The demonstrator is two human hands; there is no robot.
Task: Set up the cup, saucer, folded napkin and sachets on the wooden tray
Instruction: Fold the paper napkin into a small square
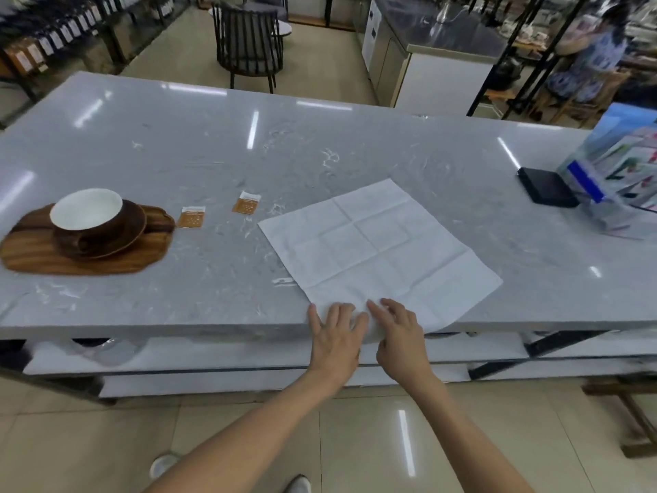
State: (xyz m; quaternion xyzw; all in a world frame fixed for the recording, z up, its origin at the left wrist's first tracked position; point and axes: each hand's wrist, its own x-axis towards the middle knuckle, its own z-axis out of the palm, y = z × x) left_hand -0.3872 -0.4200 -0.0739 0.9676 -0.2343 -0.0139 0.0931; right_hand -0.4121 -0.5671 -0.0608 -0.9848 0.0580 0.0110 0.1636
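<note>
A white napkin (377, 247) lies unfolded and flat on the grey marble counter (213, 154), its near corner hanging over the front edge. My left hand (336, 336) and my right hand (400, 332) rest side by side on that near corner, fingers spread and fairly straight. At the far left a wooden tray (39, 257) carries a dark brown saucer (137, 222) with a cup (87, 213), brown outside and white inside, standing on it. Two brown sachets (191, 217) (246, 203) lie on the counter between tray and napkin.
A black flat box (545, 186) and a clear stand of leaflets (618, 176) sit at the counter's right end. A dark chair (249, 44) stands beyond the counter, and a person (590, 51) is at the back right. Shelves run under the counter.
</note>
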